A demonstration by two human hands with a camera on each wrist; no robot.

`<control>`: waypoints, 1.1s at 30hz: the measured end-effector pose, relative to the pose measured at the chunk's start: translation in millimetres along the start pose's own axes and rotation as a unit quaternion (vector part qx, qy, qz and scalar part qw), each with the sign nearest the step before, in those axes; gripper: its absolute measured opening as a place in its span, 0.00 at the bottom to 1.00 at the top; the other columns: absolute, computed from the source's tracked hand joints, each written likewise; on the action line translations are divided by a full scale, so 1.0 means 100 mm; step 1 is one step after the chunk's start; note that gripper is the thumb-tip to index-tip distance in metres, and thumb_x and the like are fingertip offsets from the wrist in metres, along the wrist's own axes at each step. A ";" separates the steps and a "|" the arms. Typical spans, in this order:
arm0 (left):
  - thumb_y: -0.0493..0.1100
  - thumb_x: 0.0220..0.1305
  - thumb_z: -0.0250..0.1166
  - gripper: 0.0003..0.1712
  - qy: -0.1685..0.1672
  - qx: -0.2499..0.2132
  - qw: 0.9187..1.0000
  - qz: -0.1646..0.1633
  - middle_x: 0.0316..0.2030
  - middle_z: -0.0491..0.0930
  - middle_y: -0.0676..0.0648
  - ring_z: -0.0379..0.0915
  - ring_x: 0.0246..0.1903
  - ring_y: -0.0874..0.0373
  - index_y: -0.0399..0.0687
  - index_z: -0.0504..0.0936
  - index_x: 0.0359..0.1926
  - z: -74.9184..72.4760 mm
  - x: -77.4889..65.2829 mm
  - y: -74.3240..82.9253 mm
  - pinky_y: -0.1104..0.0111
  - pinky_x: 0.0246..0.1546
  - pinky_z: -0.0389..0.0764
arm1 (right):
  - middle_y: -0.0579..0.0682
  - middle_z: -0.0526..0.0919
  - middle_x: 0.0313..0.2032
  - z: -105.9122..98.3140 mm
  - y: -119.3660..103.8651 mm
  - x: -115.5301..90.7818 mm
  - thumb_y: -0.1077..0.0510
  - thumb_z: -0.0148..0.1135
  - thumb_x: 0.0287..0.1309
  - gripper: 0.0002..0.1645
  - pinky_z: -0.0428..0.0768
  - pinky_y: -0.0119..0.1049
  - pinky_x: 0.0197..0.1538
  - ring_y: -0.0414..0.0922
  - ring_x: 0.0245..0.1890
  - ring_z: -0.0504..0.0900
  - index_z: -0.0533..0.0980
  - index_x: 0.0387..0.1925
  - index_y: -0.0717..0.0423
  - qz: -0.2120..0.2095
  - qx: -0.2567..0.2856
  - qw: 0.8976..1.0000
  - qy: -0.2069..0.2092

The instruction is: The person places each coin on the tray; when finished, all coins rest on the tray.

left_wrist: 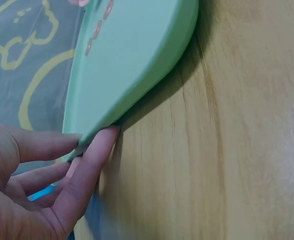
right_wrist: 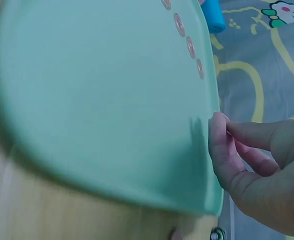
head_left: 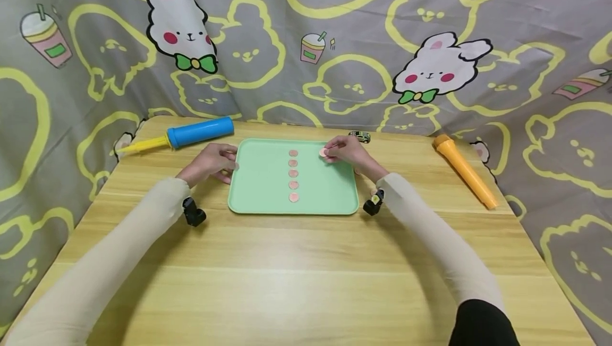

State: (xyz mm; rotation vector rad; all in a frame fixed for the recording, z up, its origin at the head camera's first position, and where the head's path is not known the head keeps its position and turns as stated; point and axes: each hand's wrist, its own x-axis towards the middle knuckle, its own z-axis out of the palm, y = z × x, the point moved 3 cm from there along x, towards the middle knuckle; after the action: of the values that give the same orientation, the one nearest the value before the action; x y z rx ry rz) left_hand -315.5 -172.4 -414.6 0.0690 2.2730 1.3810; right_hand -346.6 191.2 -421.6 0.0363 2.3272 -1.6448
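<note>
On the table lies a light green tray (head_left: 263,186) with a raised rim. Several round copper-coloured coins (head_left: 294,174) form a straight column down its middle. At the tray's left edge, my left hand (head_left: 213,163) grips the rim, thumb on top and fingers against the outer side, as the left wrist view shows. My right hand (head_left: 348,150) pinches another copper-coloured coin (head_left: 323,152) between thumb and fingertips, over the tray's upper right part. In the right wrist view the right hand (right_wrist: 267,170) mostly hides that coin, and only its edge shows.
A blue and yellow hand pump (head_left: 201,132) lies behind the left hand. A small toy car (head_left: 360,136) sits behind the right hand, and an orange microphone-shaped object (head_left: 465,171) lies at the right. Patterned cloth (head_left: 268,91) hangs around the table (head_left: 296,277).
</note>
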 end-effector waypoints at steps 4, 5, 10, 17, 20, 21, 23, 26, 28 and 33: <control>0.32 0.74 0.60 0.39 0.007 -0.012 1.000 0.003 0.66 0.68 0.30 0.77 0.44 0.49 0.33 0.57 0.80 0.01 0.01 -0.01 0.62 0.37 0.91 | 0.58 0.87 0.39 0.12 -0.03 0.07 0.69 0.68 0.66 0.15 0.90 0.37 0.47 0.41 0.29 0.88 0.80 0.52 0.73 0.003 0.001 1.000 -0.002; 0.32 0.74 0.60 0.39 0.009 -0.014 1.000 0.002 0.67 0.67 0.29 0.77 0.45 0.49 0.33 0.56 0.81 0.01 0.01 -0.01 0.62 0.37 0.91 | 0.60 0.87 0.39 0.15 -0.04 0.09 0.70 0.68 0.66 0.15 0.90 0.37 0.47 0.42 0.29 0.88 0.79 0.52 0.74 0.005 0.009 1.000 -0.004; 0.31 0.74 0.60 0.40 0.018 -0.013 1.000 -0.003 0.69 0.65 0.30 0.78 0.44 0.49 0.34 0.56 0.81 0.02 -0.01 0.00 0.62 0.37 0.91 | 0.67 0.88 0.44 0.27 -0.07 0.14 0.70 0.68 0.65 0.14 0.90 0.37 0.45 0.43 0.28 0.89 0.80 0.50 0.74 0.016 0.020 1.000 -0.005; 0.31 0.73 0.60 0.40 0.017 -0.002 1.000 0.002 0.68 0.65 0.31 0.78 0.43 0.50 0.34 0.55 0.81 0.03 0.00 0.01 0.63 0.37 0.91 | 0.68 0.88 0.46 0.37 -0.07 0.22 0.68 0.70 0.65 0.12 0.90 0.34 0.43 0.42 0.28 0.88 0.81 0.47 0.72 0.010 0.023 1.000 -0.003; 0.31 0.74 0.59 0.40 0.014 -0.006 1.000 -0.005 0.68 0.65 0.31 0.78 0.42 0.51 0.34 0.55 0.81 0.03 0.00 0.00 0.63 0.37 0.91 | 0.67 0.88 0.45 0.41 -0.07 0.26 0.67 0.70 0.65 0.11 0.90 0.33 0.41 0.41 0.27 0.87 0.81 0.46 0.73 0.008 0.016 1.000 -0.010; 0.31 0.74 0.59 0.40 0.013 -0.007 1.000 -0.007 0.68 0.66 0.31 0.77 0.42 0.51 0.34 0.54 0.81 0.03 0.01 -0.01 0.63 0.37 0.91 | 0.66 0.89 0.44 0.41 -0.07 0.26 0.67 0.69 0.66 0.10 0.90 0.33 0.40 0.40 0.27 0.87 0.81 0.45 0.72 0.007 0.007 1.000 -0.011; 0.31 0.74 0.59 0.40 0.011 -0.007 1.000 -0.008 0.67 0.66 0.31 0.77 0.42 0.52 0.34 0.54 0.81 0.03 0.02 -0.02 0.63 0.36 0.91 | 0.64 0.89 0.42 0.42 -0.07 0.28 0.67 0.68 0.67 0.10 0.89 0.31 0.39 0.40 0.26 0.86 0.81 0.44 0.72 0.004 -0.016 1.000 -0.013; 0.31 0.74 0.59 0.40 0.007 -0.007 1.000 -0.004 0.67 0.66 0.31 0.77 0.41 0.52 0.34 0.54 0.82 0.03 0.02 -0.04 0.63 0.36 0.91 | 0.60 0.88 0.38 0.42 -0.08 0.28 0.67 0.66 0.69 0.08 0.88 0.30 0.37 0.40 0.26 0.84 0.81 0.44 0.72 0.007 -0.041 0.999 -0.014; 0.32 0.75 0.58 0.40 0.004 -0.007 1.000 -0.002 0.67 0.65 0.31 0.77 0.41 0.51 0.34 0.54 0.82 0.04 0.02 -0.04 0.63 0.36 0.91 | 0.58 0.86 0.36 0.43 -0.09 0.28 0.68 0.65 0.69 0.08 0.89 0.30 0.38 0.40 0.27 0.84 0.80 0.44 0.73 0.012 -0.049 0.999 -0.016; 0.32 0.75 0.59 0.40 0.006 -0.006 1.000 0.001 0.68 0.65 0.31 0.78 0.42 0.50 0.35 0.54 0.82 0.03 0.01 -0.03 0.62 0.36 0.91 | 0.55 0.84 0.33 0.44 -0.12 0.29 0.70 0.64 0.69 0.07 0.89 0.31 0.38 0.40 0.26 0.84 0.80 0.43 0.74 0.012 -0.058 0.998 -0.022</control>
State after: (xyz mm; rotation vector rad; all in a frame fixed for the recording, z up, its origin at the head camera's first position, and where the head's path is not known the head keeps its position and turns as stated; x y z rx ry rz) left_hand -314.7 -171.5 -419.1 0.0593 2.2744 1.4005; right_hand -366.5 141.9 -431.1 0.0045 2.3737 -1.4822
